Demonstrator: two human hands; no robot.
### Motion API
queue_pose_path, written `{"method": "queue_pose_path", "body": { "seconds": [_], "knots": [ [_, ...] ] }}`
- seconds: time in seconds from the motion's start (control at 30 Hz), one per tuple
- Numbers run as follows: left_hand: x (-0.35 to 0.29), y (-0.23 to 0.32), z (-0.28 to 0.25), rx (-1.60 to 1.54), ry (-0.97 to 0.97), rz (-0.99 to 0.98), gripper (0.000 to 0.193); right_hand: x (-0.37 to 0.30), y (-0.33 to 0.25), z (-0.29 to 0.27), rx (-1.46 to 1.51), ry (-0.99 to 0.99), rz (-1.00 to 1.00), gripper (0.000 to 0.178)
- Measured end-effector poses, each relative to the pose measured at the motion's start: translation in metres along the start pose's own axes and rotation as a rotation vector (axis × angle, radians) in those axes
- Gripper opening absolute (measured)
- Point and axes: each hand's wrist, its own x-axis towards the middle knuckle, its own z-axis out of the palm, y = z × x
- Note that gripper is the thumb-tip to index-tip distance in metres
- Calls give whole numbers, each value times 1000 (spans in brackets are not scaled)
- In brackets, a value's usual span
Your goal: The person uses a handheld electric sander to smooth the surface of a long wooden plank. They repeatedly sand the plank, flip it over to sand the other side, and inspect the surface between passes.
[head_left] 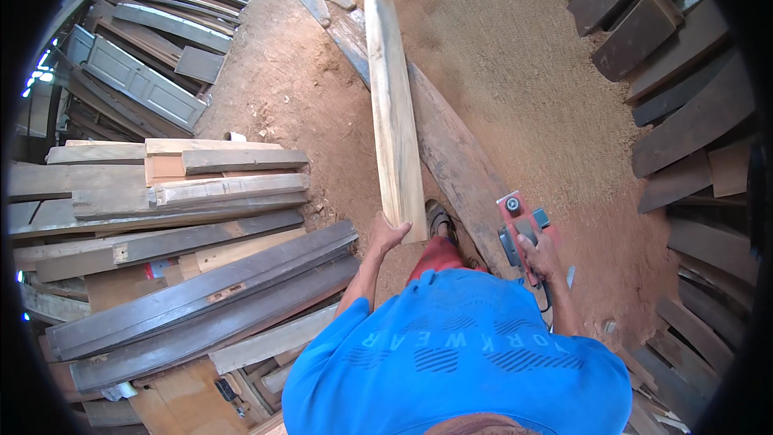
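A long pale plank (394, 113) with a dark grain streak stretches away from me, its near end beside my leg. My left hand (389, 235) is closed around the left edge of that near end. In my right hand (541, 256) is a red and grey electric hand planer (515, 229), gripped by its handle and held off to the right, apart from the plank. Beneath the plank, a wide weathered board (459, 149) runs diagonally from far left to near right. Where the plank rests on it is partly hidden.
Stacked boards and beams (201, 290) fill the left side, with a panelled grey door (145, 80) farther back. Dark planks (692, 121) line the right. Sawdust and shavings (515, 80) cover the floor. My shoe (440, 221) stands beside the plank's near end.
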Motion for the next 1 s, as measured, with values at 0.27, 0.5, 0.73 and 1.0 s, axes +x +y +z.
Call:
{"method": "queue_pose_path", "body": {
  "seconds": [0.27,0.5,0.73,1.0],
  "knots": [
    [21,-33,20,-41,151,-10,89,0,0,13,60,71,-92,65],
    [78,-120,77,-1055,-277,112,92,8,8,2,95,-51,87,62],
    [88,-59,170,-1245,-212,249,76,6,24,2,33,-66,147,61],
    [-34,113,44,-1486,-482,375,78,12,49,19,100,-37,72,65]
  ]
}}
